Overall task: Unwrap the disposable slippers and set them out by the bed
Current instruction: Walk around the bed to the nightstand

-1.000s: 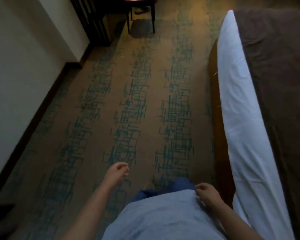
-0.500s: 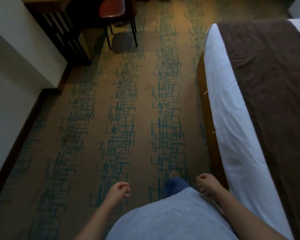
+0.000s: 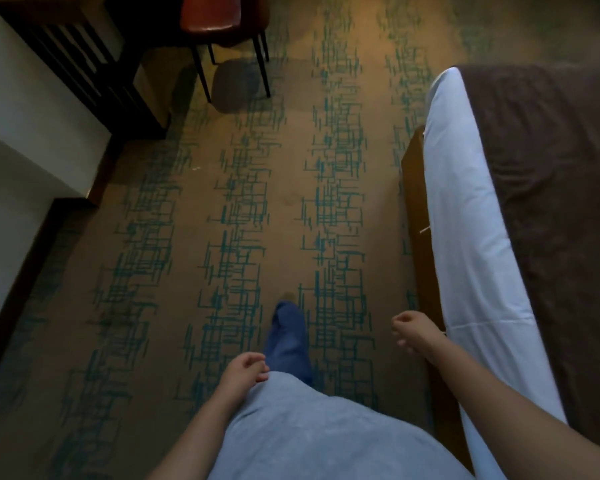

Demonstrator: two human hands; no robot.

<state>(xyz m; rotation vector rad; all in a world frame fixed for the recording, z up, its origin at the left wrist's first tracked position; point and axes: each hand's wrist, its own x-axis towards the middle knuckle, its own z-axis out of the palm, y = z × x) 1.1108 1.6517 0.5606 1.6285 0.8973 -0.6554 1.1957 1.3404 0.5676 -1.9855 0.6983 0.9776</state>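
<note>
No slippers or wrapper show in this view. The bed (image 3: pixel 465 216) runs along the right side, with a white sheet, a brown cover and a wooden frame. My left hand (image 3: pixel 241 372) hangs low by my grey shirt, fingers loosely curled, holding nothing. My right hand (image 3: pixel 411 332) is out to the right, close to the bed frame, fingers loosely curled and empty. One leg in blue trousers (image 3: pixel 288 337) is stepped forward on the carpet between my hands.
A patterned brown and teal carpet (image 3: pixel 243 209) covers the floor. A red-seated chair (image 3: pixel 219 19) with dark legs stands at the top, beside a dark slatted cabinet (image 3: pixel 84 67). A white wall (image 3: pixel 21 140) with dark skirting runs down the left.
The view has moved forward along the bed toward the chair. My right hand swung out from my shirt toward the bed frame, and my leg stepped forward.
</note>
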